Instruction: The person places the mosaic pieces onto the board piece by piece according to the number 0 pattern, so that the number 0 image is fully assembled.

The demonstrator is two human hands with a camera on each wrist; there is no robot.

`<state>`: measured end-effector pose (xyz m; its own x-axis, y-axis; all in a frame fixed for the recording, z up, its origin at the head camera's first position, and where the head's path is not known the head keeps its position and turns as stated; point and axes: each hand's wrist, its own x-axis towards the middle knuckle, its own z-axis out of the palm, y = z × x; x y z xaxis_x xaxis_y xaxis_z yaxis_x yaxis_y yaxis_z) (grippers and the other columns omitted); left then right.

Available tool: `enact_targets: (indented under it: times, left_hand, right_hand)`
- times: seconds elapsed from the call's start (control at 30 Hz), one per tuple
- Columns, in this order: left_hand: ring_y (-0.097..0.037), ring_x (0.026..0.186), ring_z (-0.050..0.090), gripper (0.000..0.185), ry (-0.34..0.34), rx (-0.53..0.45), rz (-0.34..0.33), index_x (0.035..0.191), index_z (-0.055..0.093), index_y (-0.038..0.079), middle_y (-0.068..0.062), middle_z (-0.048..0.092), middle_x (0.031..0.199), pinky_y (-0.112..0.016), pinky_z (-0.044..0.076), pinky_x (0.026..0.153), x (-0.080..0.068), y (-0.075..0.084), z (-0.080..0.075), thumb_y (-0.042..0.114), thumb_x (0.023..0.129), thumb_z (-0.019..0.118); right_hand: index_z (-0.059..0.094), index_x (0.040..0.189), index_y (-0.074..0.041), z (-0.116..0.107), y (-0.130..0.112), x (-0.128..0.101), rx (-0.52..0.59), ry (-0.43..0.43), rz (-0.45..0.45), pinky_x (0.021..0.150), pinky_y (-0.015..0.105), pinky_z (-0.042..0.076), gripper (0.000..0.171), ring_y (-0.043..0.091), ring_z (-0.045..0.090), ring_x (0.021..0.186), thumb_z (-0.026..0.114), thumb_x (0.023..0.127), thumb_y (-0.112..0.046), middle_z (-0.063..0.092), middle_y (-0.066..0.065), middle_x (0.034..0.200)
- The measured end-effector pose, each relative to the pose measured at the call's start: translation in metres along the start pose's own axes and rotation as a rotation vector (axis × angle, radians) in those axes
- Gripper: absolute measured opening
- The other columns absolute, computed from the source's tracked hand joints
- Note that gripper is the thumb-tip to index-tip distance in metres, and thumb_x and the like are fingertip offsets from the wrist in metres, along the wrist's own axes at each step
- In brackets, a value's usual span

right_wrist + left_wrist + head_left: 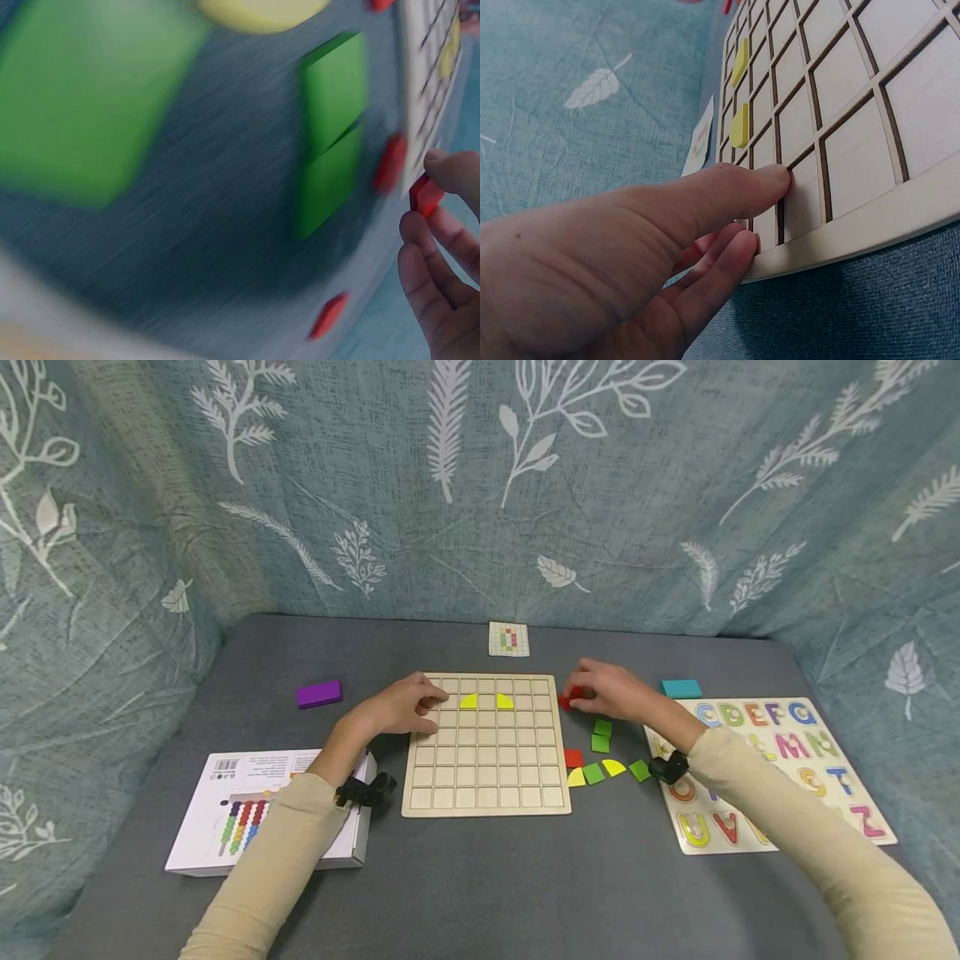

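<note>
While left hand [405, 706] rests on grid board [486, 793], right hand [611, 689] pinches red piece [426, 196].

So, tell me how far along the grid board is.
Barely begun. Done: two yellow half-rounds sit in the top row of the grid board; its other squares show bare wood. In hand: the right hand pinches a red piece by the board's right edge, while the left hand rests on its left edge. Left: the loose green, red and yellow pieces beside the board.
</note>
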<state>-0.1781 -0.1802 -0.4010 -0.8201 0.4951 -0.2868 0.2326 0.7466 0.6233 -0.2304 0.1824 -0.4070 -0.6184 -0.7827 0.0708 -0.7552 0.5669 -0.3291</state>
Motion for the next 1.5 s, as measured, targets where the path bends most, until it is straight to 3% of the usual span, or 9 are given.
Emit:
enact_targets:
  times: [0.27,0.57,1.5]
  left_hand:
    - [-0.021,0.097,0.047,0.054,-0.004,0.006,-0.002,0.138,0.050,-0.003,-0.015,0.047,0.115,-0.031,0.043,0.087,0.001,0.001,-0.001,0.009,0.088,0.068]
    - [-0.021,0.098,0.049,0.054,-0.013,0.023,-0.035,0.138,0.050,-0.001,-0.015,0.047,0.116,-0.034,0.044,0.090,0.001,0.001,-0.003,0.009,0.089,0.068]
    - [-0.021,0.099,0.049,0.054,-0.003,0.023,-0.039,0.138,0.051,-0.001,-0.014,0.047,0.116,-0.032,0.044,0.089,0.000,0.002,-0.001,0.009,0.089,0.069]
  right_hand:
    - [0.070,0.098,-0.009,0.008,-0.034,0.049,0.103,0.032,-0.085,0.069,0.032,0.053,0.012,0.019,0.066,0.080,0.072,0.086,-0.009,0.061,0.009,0.097]
    - [0.071,0.099,-0.009,0.029,-0.059,0.085,0.143,0.031,-0.159,0.069,0.028,0.051,0.011,0.017,0.060,0.079,0.071,0.088,-0.012,0.062,0.008,0.097]
    - [0.071,0.101,-0.015,0.043,-0.064,0.095,0.038,-0.005,-0.130,0.065,0.025,0.046,0.011,0.015,0.059,0.078,0.069,0.090,-0.018,0.061,0.006,0.099]
